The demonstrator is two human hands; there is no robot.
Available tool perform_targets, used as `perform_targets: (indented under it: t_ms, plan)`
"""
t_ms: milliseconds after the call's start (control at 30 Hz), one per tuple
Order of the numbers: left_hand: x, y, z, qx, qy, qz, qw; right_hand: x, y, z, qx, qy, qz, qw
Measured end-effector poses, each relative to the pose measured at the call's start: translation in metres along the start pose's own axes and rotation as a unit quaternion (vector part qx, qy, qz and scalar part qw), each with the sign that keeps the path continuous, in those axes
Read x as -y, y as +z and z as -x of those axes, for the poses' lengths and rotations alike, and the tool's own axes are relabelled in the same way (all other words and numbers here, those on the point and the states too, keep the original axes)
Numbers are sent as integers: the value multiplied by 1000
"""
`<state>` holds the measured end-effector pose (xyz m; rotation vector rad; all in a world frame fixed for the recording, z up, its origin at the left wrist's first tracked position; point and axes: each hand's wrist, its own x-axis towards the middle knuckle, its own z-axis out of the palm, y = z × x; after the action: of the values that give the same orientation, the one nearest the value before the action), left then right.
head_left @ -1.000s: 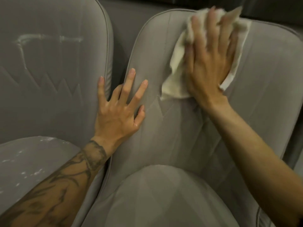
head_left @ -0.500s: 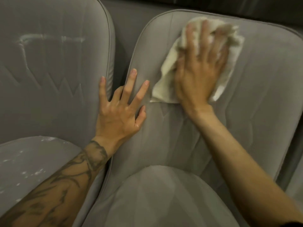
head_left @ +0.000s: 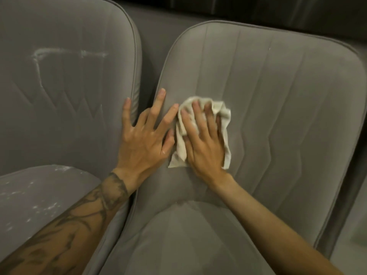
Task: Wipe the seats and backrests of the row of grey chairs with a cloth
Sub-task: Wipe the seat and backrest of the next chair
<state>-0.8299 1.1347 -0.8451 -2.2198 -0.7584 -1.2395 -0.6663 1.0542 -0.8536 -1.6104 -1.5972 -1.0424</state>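
Two grey upholstered chairs stand side by side in a dim room, a left chair [head_left: 111, 26] and a right chair [head_left: 337, 175], both in soft matt fabric with stitched channels. Beyond the hands, above the chair tops, runs a dark band [head_left: 258, 8]; wall or curtain, I cannot tell.

The right chair's backrest [head_left: 278, 92] lies under both hands. The right hand [head_left: 204, 147] is flat, fingers straight and slightly spread, pressing one crumpled off-white cloth [head_left: 225, 124] against the lower left part of that backrest. The cloth shows past the fingertips and on both sides of the palm. The left hand [head_left: 143, 143] lies just beside it, fingers spread wide and holding nothing, thumb close to the cloth. Its palm rests on the backrest's piped left edge, and its little finger lies over the edge of the left chair's backrest [head_left: 69, 100].

To the right of the right hand the backrest runs wide and open to its rounded rim, and likewise above the fingertips to the top edge. Below the wrists is the right chair's seat [head_left: 188, 239].

Left of the left hand, the left chair's backrest bears chalky white streaks [head_left: 67, 53]. The left chair's seat [head_left: 29, 187], beside the tattooed forearm [head_left: 69, 227], carries scattered white specks [head_left: 49, 206].
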Motion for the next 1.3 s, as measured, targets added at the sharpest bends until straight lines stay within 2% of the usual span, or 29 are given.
perform_targets:
  t_ms: [100, 167, 300, 367, 467, 567, 700, 800, 867, 933, 1000, 1067, 1133, 1200, 1300]
  plan:
    - [11, -8, 9, 28, 6, 39, 999, -6, -8, -7, 13, -25, 9, 1000]
    - [21, -11, 15, 36, 15, 45, 998, -11, -10, -55, -28, -37, 15, 999]
    - [29, -9, 25, 22, 5, 55, 998, -3, 2, -120, -101, 17, 9, 995]
    - [29, -6, 31, 20, 5, 49, 999, 5, 11, -89, -84, -4, -4, 996]
    - [31, -4, 35, 14, -1, 56, 998, 26, 17, 2, 19, -56, -69, 996]
    - [31, -3, 35, 19, 5, 43, 999, 39, 16, 67, 92, -51, -97, 990]
    - [31, -3, 35, 24, 7, 28, 999, 21, 7, 22, 58, -70, -35, 995]
    - [32, -2, 36, 14, 6, 24, 1000, 16, 9, -37, -13, -6, -39, 999]
    - [31, -1, 35, 7, 7, 21, 1000, 26, 19, -36, -38, 20, -62, 997]
    - [31, 0, 35, 6, 10, 15, 1000, 43, 27, -2, -22, 16, -100, 995]
    - [31, 1, 37, 9, 12, 9, 1000, 61, 31, 49, 34, 11, -141, 989]
    - [33, 1, 37, 13, 11, 5, 1000, 71, 28, 85, 76, 0, -140, 987]
    - [32, 0, 37, 17, 8, 2, 1000, 61, 22, 84, 89, -34, -110, 989]
    - [32, -1, 37, 14, 10, 2, 1000, 39, 22, 39, 59, -53, -70, 994]
    - [34, 1, 37, 9, 11, 7, 1000, 14, 25, -44, -61, 45, -31, 997]
